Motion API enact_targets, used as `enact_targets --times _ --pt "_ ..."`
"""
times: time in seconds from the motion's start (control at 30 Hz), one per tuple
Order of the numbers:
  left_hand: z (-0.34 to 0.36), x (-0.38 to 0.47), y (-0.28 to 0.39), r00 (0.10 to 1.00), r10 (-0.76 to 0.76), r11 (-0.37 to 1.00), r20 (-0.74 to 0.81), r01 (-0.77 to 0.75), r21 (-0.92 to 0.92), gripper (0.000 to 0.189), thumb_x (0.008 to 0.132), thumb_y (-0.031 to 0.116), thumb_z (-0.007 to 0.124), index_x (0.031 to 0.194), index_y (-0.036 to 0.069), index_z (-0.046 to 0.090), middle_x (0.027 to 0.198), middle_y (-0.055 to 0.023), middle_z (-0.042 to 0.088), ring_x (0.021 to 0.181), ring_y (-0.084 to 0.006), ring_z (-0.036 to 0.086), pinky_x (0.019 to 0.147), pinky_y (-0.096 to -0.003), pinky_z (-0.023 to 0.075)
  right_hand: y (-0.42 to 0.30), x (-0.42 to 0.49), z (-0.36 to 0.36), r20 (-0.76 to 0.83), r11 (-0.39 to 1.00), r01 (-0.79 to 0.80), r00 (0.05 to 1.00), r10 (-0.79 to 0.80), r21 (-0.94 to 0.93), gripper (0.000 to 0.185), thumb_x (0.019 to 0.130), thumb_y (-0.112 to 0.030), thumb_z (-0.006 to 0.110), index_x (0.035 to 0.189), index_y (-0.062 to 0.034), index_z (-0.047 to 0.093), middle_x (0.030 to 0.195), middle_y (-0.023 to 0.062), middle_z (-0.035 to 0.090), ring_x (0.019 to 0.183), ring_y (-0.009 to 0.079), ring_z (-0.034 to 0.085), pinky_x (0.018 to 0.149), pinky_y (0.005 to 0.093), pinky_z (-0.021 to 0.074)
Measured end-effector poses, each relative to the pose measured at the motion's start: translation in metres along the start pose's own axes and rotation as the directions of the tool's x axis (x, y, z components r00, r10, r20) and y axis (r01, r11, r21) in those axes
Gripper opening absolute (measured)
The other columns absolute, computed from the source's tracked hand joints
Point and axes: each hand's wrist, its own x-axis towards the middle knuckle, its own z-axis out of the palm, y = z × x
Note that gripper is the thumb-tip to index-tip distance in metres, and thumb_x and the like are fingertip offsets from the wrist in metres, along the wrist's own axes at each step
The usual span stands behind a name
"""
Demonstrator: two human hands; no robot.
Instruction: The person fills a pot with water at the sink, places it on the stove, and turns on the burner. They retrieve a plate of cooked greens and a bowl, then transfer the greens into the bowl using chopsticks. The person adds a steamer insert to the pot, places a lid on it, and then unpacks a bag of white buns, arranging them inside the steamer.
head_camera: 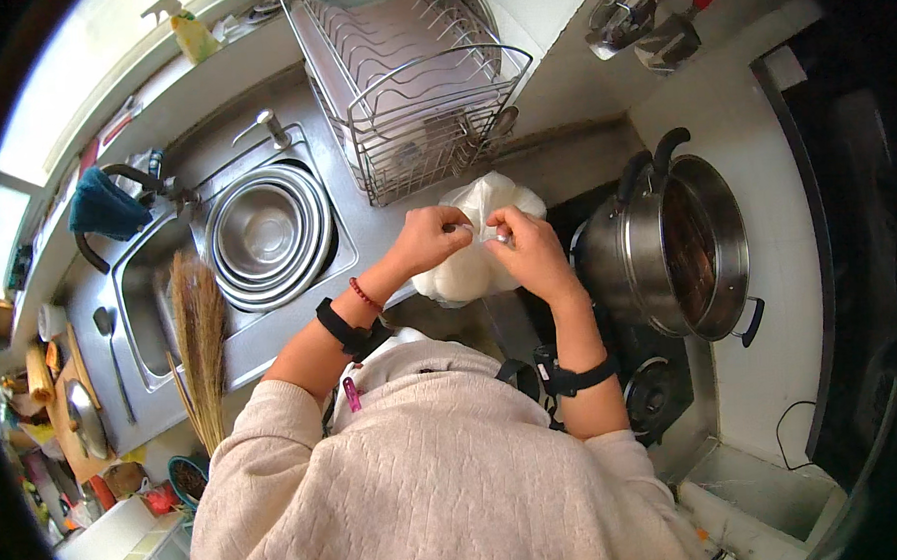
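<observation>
A thin clear plastic bag (467,272) holds several round white pieces that look like steamed buns. It rests on the counter between the sink and the stove. My left hand (433,237) pinches the gathered top of the bag from the left. On the other side my right hand (526,250) grips the bag's top between thumb and fingers, a short gap from the left. Part of the bag's neck is hidden by my fingers.
A wire dish rack (419,123) stands beyond the bag. Nested steel bowls (270,231) fill one basin of the sink (145,293). Tall steel pots (642,249) stand on the stove (667,390) at right. A straw broom (199,336) leans against the counter.
</observation>
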Motion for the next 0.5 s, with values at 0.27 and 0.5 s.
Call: enact_targets --times 0.27,0.5 --pt "-0.005 0.009 -0.019 0.998 0.045 0.999 0.041 -0.044 -0.012 0.017 0.078 0.009 0.066 0.092 -0.002 0.069 0.077 -0.0077 0.066 0.072 -0.0123 0.06 0.068 -0.0289 0.0498 0.028 -0.007 0.017 -0.081 0.979 -0.072 0.993 0.089 0.192 0.012 0.09 -0.014 0.064 0.097 -0.0043 0.063 0.09 0.0093 0.066 0.082 0.0282 0.064 0.074 0.0361 0.0505" --pt "0.017 0.013 -0.02 0.965 0.26 0.955 0.014 -0.26 0.143 0.027 0.077 0.002 0.061 0.101 0.006 0.072 0.089 -0.0107 0.068 0.081 -0.0209 0.065 0.08 -0.0333 0.0503 0.019 -0.01 0.01 0.213 0.13 -0.239 0.959 0.185 0.962 0.012 0.096 -0.013 0.059 0.106 -0.0066 0.063 0.098 0.0036 0.065 0.09 0.0119 0.059 0.079 0.026 0.0467"
